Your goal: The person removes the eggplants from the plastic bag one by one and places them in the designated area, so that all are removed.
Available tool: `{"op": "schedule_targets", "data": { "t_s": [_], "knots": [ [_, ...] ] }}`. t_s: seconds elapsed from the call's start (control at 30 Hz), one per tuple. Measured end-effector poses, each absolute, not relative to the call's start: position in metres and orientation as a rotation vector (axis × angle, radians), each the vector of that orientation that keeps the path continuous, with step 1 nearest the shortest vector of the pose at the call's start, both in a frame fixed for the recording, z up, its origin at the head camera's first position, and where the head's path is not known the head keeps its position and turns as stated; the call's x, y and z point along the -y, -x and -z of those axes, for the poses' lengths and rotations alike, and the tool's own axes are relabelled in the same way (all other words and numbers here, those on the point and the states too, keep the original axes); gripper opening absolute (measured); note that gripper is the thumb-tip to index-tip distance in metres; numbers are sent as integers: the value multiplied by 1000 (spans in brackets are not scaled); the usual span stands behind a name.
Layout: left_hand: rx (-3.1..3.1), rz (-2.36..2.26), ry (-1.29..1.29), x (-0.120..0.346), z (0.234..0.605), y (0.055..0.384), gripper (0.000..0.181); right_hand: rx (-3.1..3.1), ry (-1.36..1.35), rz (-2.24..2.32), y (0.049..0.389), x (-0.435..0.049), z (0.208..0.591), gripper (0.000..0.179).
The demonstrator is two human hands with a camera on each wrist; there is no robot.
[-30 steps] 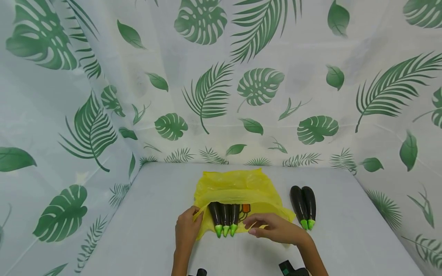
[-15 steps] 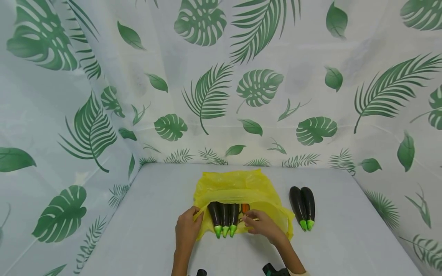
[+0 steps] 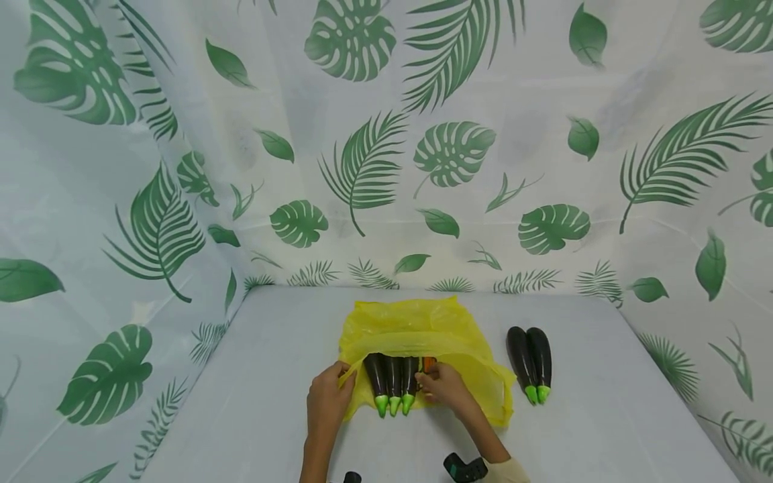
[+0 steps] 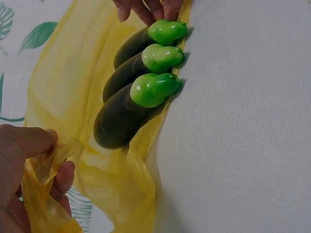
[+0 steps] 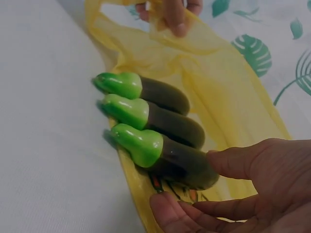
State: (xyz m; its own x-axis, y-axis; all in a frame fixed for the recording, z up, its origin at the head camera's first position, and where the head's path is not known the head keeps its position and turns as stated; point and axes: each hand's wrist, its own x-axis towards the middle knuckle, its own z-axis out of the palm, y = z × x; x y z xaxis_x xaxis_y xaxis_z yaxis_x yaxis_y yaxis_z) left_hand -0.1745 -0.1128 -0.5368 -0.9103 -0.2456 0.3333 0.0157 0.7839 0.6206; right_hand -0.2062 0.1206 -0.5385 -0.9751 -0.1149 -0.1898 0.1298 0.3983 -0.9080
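A yellow plastic bag [image 3: 410, 318] lies with its mouth toward me. Three dark eggplants [image 3: 394, 376] with green caps rest side by side in its mouth, caps outward. My left hand [image 3: 326, 400] pinches the bag's left edge; the left wrist view shows the film [image 4: 48, 194] between thumb and fingers. On the other side, my right hand [image 3: 443, 386] is at the rightmost eggplant. In the right wrist view its thumb [image 5: 231, 162] meets that eggplant's side [image 5: 187, 167], while its fingers [image 5: 170, 213] extend low over the bag. The eggplants' far ends are under the bag's upper layer in the head view.
Two more eggplants [image 3: 530, 365] lie together on the white tabletop [image 3: 604, 402], right of the bag. Behind and beside the table hangs white cloth [image 3: 386, 261] printed with green leaves. A dark wrist device [image 3: 465, 467] shows below the right hand.
My right hand has moved left and inward, from over the bag's right part to the rightmost eggplant. The left hand, the bag's left edge and the eggplants stay in place.
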Motion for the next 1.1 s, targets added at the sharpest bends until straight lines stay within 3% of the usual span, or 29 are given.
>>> {"op": "schedule_targets", "data": {
  "t_s": [0.07,0.3,1.1],
  "knots": [
    [2575,907,-175,113,537,174,13,-2455,-5,1595,209,-118,539,52],
    [2568,906,-161,113,536,175,13,-2564,21,1528,216,-107,542,23],
    [2570,914,-141,113,537,174,12,-2794,72,1444,216,-92,551,32]
  ]
}}
